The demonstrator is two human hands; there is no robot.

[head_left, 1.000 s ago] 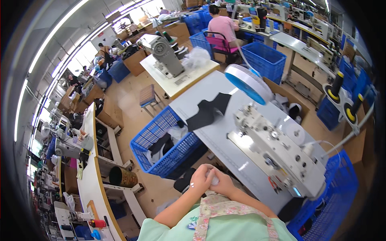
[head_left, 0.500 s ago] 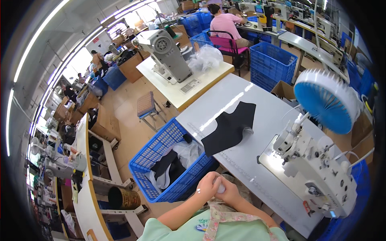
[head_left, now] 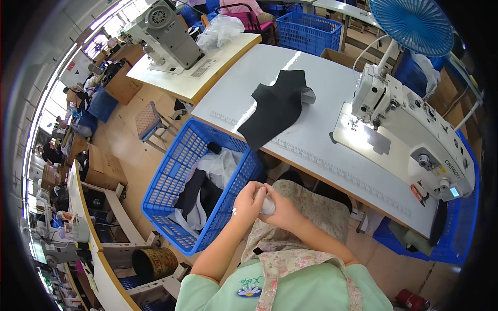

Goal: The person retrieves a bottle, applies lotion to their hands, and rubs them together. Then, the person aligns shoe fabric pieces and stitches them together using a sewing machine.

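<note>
Above my lap, my left hand and my right hand are closed together around a small white rounded object. Its exact kind is hidden by the fingers. A small white bit sticks to my left wrist. Ahead, a black cut fabric piece lies on the grey sewing table, its pale underside curling up at the right. Left of my hands stands a blue plastic basket holding black and white fabric pieces and clear plastic.
A white sewing machine with its lamp lit stands on the table's right, under a blue fan. Red-handled snips lie by its base. Another machine stands on a table at the far left. A stool is beyond the basket.
My view has tilted down and swung right, so the table and basket sit differently in the picture. Both hands stay closed together around the white object.
</note>
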